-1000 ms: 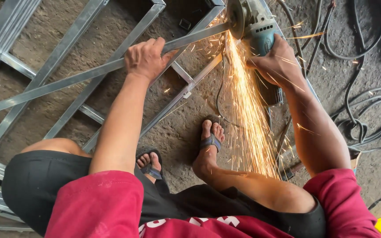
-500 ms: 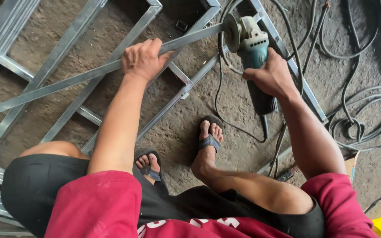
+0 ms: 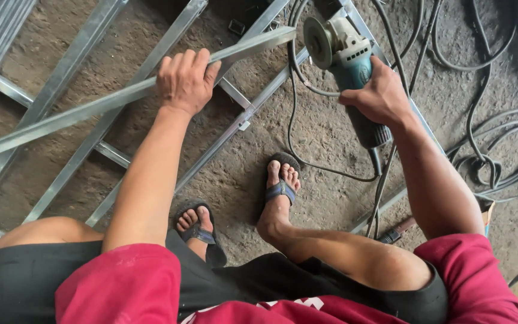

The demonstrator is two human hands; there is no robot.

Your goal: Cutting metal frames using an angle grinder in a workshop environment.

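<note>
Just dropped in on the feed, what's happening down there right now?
A person crouches on a dirt floor over a metal frame. The left hand grips a long metal strip lying across that frame. The right hand holds a teal angle grinder, its disc just off the strip's cut end, no sparks showing. Black cables trail at the right.

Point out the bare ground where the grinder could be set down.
Bare dirt lies between the frame rail and the sandalled foot, ringed by the grinder cord. Right of the right hand, coiled cables crowd the ground. The left hand grips a metal strip.
</note>
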